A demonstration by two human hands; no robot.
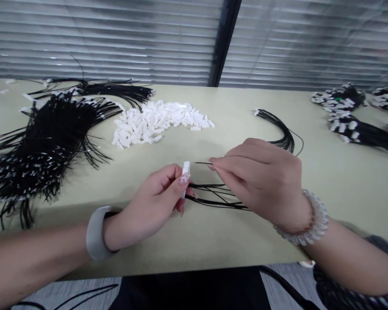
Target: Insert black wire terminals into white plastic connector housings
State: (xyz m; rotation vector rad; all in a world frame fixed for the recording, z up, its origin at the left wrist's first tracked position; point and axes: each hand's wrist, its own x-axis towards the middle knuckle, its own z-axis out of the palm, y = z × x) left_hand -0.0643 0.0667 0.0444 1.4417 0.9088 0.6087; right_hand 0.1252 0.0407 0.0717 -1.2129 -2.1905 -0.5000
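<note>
Head view, and from my remote seat I read the work between the two hands, out over the table [220, 252] toward the middle of its near edge. The left hand [157, 186] pinches a white plug [186, 167], thumb laid across its face; the right hand [261, 174] is closed to a fine fingertip grip on one thin black wire [203, 163]. What I watch is the line between them: the plug's upper end sits left of the right fingertips, with the wire's bare tip just beside it; I cannot tell whether they touch. The wire's long axis runs roughly parallel to the near edge, its tip toward the table's left side. The plug's long axis stands across that, running from near edge to far edge, its top leaning slightly right. More black strands [210, 202] leave the plug's right side and pass beneath the right hand, the hand nearer the wire tip.
</note>
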